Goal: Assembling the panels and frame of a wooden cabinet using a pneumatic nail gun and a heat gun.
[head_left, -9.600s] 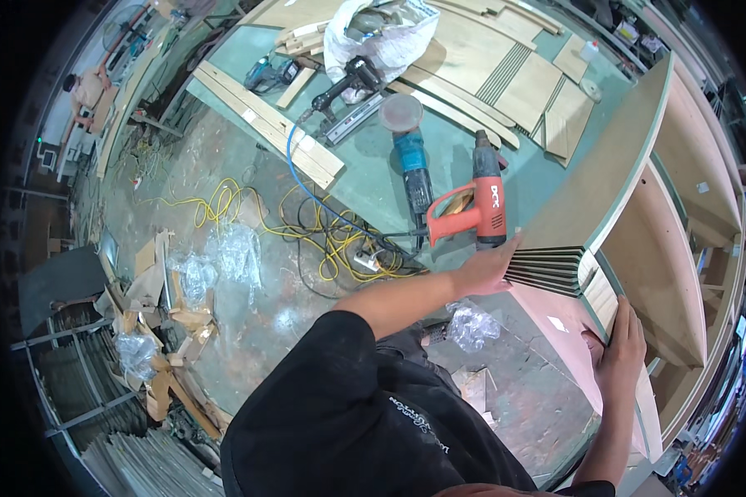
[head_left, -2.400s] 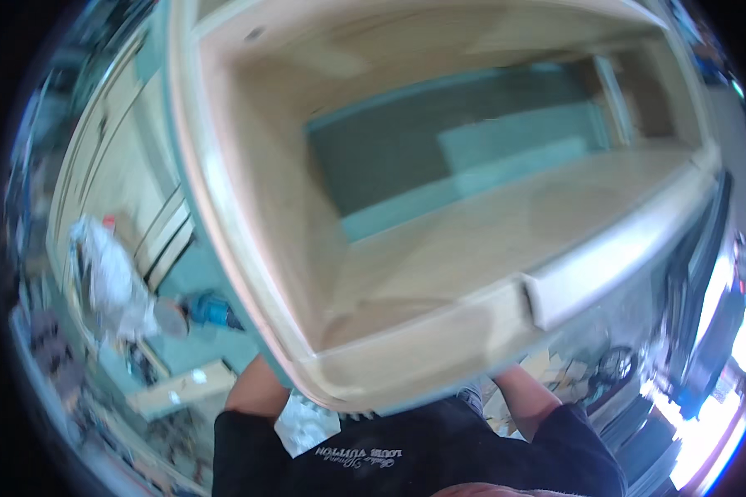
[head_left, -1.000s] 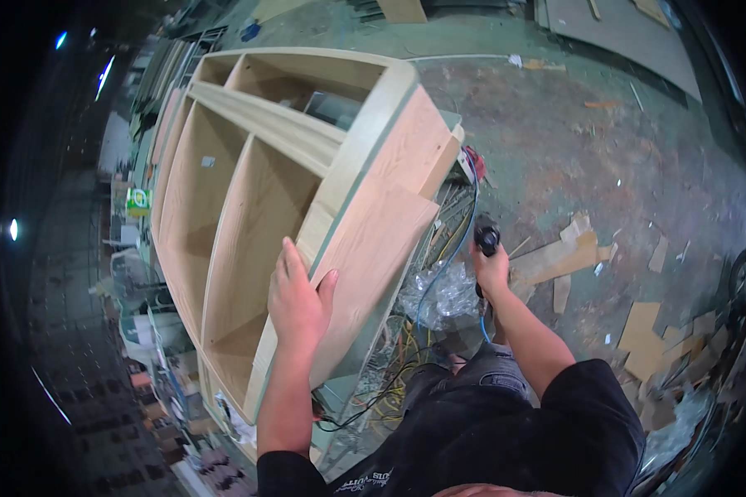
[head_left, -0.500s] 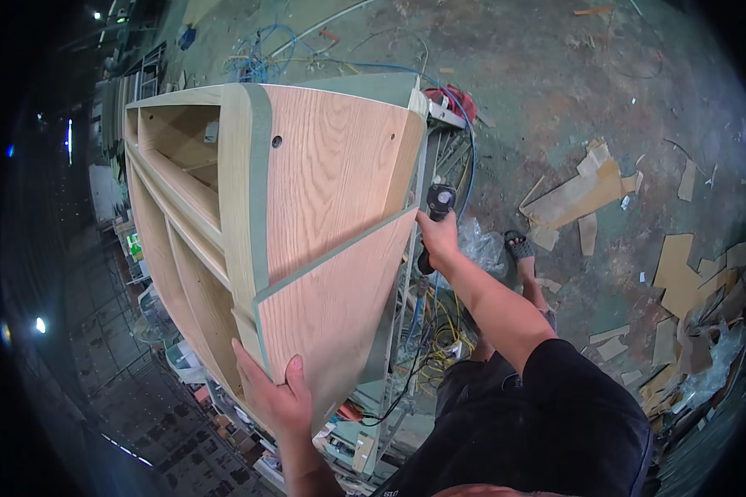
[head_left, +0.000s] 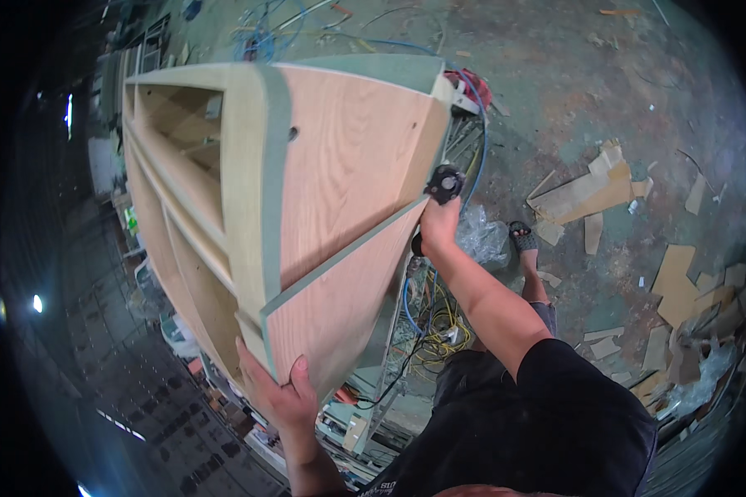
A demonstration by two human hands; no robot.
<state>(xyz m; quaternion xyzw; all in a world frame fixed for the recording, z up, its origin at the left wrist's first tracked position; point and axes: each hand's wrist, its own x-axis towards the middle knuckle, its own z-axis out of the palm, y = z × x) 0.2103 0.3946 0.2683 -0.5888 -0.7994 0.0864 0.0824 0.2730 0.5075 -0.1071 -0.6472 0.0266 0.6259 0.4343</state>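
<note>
A wood-veneer panel with a green-grey core edge lies slanted on the side of a large pale wooden cabinet. My left hand grips the panel's near left corner, thumb on its face and fingers over its edge. At the panel's far right corner, my right hand is wrapped around a black nail gun with a round cap. The gun's head is beside the cabinet's right edge; its nose is hidden, so I cannot tell whether it touches the wood.
Blue and yellow hoses and cords tangle below my right forearm. Clear plastic wrap and torn cardboard litter the floor at the right. A metal frame stands under the cabinet. A red object sits by its far right corner.
The nail gun has moved slightly up and tilted, its round cap now turned more toward me. The cabinet appears shifted a little right and up in view. My left hand keeps its grip.
</note>
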